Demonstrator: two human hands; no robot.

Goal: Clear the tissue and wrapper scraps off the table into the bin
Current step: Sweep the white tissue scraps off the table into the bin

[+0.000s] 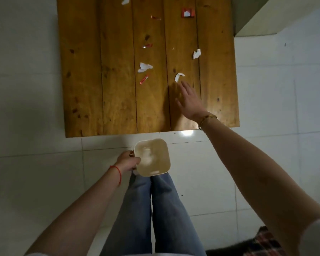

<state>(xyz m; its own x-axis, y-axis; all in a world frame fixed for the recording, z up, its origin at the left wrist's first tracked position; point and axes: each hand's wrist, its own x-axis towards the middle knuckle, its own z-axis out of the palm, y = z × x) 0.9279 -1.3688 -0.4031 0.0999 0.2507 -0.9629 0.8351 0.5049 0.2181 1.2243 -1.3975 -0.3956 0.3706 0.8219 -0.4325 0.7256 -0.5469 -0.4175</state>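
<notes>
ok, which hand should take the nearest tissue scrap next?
Right. The right hand is open and stretched over the table, its fingers just short of the nearest tissue scrap. The left hand is busy holding the small bin below the table's near edge.

Single head-worn wide view, looking steeply down, table (118, 89) ahead, floor (35, 163) and legs (146, 209) close below

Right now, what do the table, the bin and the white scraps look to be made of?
Table: wooden planks, with visible grain, knots and seams, and a glossy varnish that reflects light at the near edge.
Bin: probably plastic, cream, smooth, with rounded moulded corners; held by the left hand.
White scraps: thin crumpled tissue or paper, matte, with ragged edges.
</notes>
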